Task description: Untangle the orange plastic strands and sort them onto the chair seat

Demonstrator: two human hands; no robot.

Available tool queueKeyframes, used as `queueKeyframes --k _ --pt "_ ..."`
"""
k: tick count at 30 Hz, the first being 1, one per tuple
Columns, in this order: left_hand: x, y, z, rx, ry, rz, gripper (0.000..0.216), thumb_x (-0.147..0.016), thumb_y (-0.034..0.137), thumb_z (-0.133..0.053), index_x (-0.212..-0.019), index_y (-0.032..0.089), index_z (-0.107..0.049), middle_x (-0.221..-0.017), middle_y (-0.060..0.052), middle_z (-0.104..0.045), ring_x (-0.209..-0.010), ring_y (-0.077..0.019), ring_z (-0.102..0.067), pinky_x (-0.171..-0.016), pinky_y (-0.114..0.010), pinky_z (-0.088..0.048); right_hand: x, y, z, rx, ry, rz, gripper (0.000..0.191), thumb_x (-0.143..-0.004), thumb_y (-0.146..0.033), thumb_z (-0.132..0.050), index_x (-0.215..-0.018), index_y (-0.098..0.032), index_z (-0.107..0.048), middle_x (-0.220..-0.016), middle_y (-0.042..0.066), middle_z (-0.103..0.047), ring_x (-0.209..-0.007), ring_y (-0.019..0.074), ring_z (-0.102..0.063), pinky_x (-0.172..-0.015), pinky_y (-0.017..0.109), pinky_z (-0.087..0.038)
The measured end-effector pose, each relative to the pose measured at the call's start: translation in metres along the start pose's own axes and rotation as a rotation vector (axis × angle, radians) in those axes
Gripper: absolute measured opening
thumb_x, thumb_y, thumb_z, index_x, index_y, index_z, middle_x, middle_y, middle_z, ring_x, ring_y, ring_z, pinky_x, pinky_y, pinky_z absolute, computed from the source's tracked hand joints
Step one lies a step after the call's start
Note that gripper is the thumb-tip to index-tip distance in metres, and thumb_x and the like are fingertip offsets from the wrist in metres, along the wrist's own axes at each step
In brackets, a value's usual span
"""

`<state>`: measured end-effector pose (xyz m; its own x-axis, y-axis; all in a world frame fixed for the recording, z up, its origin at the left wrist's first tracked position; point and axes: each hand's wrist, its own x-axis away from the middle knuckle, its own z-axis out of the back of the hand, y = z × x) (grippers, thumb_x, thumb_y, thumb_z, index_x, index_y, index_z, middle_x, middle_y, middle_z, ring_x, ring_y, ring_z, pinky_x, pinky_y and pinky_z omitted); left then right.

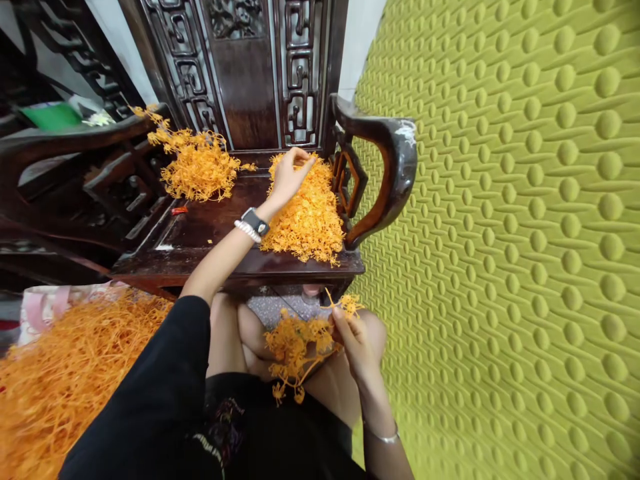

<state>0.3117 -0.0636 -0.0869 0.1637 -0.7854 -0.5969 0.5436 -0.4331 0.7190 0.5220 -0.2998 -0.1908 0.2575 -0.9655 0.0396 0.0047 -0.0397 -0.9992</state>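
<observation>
My left hand (291,175), with a dark watch and a pale beaded bracelet at its wrist, hangs over a neat pile of small orange plastic flower pieces (310,223) on the wooden chair. Its thumb and fingers are loosely bent and apart, with nothing visible between them. Above my lap, my right hand (356,337) is closed on a bunch of orange plastic flower sprigs (295,343). Several thin stems and blossom heads dangle left of the fingers, and one small sprig sticks up past the fingertips.
Another tangled orange heap (200,163) lies on the left of the dark carved chair (240,263), near a small red object (179,211). A large mass of orange stems (85,353) fills the lower left. The chair's armrest (385,180) and a yellow-green textured wall (500,233) bound the right.
</observation>
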Motion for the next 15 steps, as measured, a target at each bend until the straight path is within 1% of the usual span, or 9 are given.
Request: queueKeyframes --k 1,2,4,5,7,9,11,13,15 --pt "0.020 0.019 0.007 0.083 -0.064 -0.078 0.023 -0.090 0.041 -0.057 -0.085 0.018 -0.058 -0.092 -0.007 -0.067 -0.086 -0.0170 -0.061 -0.082 -0.031 -0.047 -0.001 -0.002 0.000 0.010 -0.030 0.004 0.059 -0.077 -0.073 -0.053 -0.054 -0.020 -0.043 -0.052 -0.004 -0.033 -0.050 0.0091 -0.028 -0.047 0.025 -0.024" --pt "0.043 0.040 0.015 0.136 -0.183 -0.139 0.029 -0.091 0.045 -0.053 -0.084 0.018 -0.059 -0.088 -0.006 -0.067 -0.083 -0.0165 -0.061 -0.079 -0.030 -0.047 -0.003 -0.003 0.000 0.020 -0.063 0.008 0.057 -0.077 -0.071 -0.056 -0.054 -0.019 -0.044 -0.053 -0.003 -0.035 -0.051 0.0093 -0.030 -0.048 0.025 -0.025" --pt "0.093 0.077 0.033 0.161 -0.498 -0.235 0.037 -0.092 0.052 -0.049 -0.087 0.018 -0.063 -0.090 -0.005 -0.068 -0.084 -0.0155 -0.062 -0.080 -0.029 -0.048 -0.005 -0.007 -0.001 0.039 -0.127 0.009 0.052 -0.077 -0.063 -0.063 -0.054 -0.018 -0.050 -0.054 -0.002 -0.041 -0.053 0.0102 -0.035 -0.050 0.025 -0.028" --pt "0.118 0.092 0.041 0.126 -0.611 -0.272 0.037 -0.090 0.054 -0.052 -0.092 0.019 -0.065 -0.096 -0.004 -0.069 -0.086 -0.0153 -0.063 -0.082 -0.029 -0.047 -0.005 -0.009 -0.001 0.057 -0.150 0.013 0.049 -0.077 -0.060 -0.065 -0.055 -0.018 -0.052 -0.054 -0.002 -0.044 -0.054 0.0105 -0.037 -0.050 0.025 -0.028" --pt "0.158 0.109 0.054 -0.033 -0.723 -0.297 0.045 -0.084 0.059 -0.057 -0.106 0.021 -0.065 -0.109 -0.005 -0.067 -0.094 -0.0178 -0.063 -0.085 -0.030 -0.046 -0.004 -0.013 -0.002 0.120 -0.180 0.047 0.044 -0.079 -0.054 -0.065 -0.057 -0.017 -0.054 -0.054 -0.002 -0.045 -0.053 0.0106 -0.038 -0.048 0.025 -0.028" --pt "0.181 0.109 0.060 -0.193 -0.751 -0.263 0.047 -0.085 0.060 -0.055 -0.108 0.021 -0.065 -0.106 -0.005 -0.068 -0.090 -0.0185 -0.063 -0.079 -0.030 -0.044 -0.002 -0.018 -0.004 0.227 -0.195 0.119 0.044 -0.080 -0.050 -0.065 -0.053 -0.018 -0.052 -0.051 -0.003 -0.042 -0.051 0.0098 -0.034 -0.046 0.025 -0.026" --pt "0.189 0.099 0.062 -0.253 -0.824 -0.228 0.042 -0.089 0.056 -0.050 -0.096 0.019 -0.068 -0.087 -0.003 -0.068 -0.075 -0.0153 -0.061 -0.067 -0.026 -0.040 0.003 -0.022 -0.006 0.327 -0.209 0.191 0.044 -0.080 -0.047 -0.068 -0.050 -0.018 -0.051 -0.048 -0.004 -0.040 -0.049 0.0093 -0.032 -0.046 0.024 -0.026" --pt "0.189 0.087 0.062 -0.202 -0.964 -0.209 0.039 -0.091 0.052 -0.049 -0.083 0.018 -0.066 -0.070 0.001 -0.063 -0.062 -0.0111 -0.054 -0.060 -0.024 -0.034 0.006 -0.025 -0.010 0.375 -0.224 0.234 0.040 -0.079 -0.045 -0.069 -0.053 -0.018 -0.057 -0.048 -0.003 -0.043 -0.049 0.0097 -0.034 -0.047 0.024 -0.029" --pt "0.186 0.080 0.063 -0.117 -1.066 -0.190 0.035 -0.090 0.050 -0.052 -0.080 0.018 -0.063 -0.065 0.004 -0.059 -0.057 -0.0083 -0.049 -0.057 -0.023 -0.031 0.009 -0.027 -0.013 0.371 -0.247 0.256 0.033 -0.079 -0.046 -0.069 -0.060 -0.019 -0.064 -0.051 -0.002 -0.050 -0.051 0.0112 -0.040 -0.048 0.025 -0.032"
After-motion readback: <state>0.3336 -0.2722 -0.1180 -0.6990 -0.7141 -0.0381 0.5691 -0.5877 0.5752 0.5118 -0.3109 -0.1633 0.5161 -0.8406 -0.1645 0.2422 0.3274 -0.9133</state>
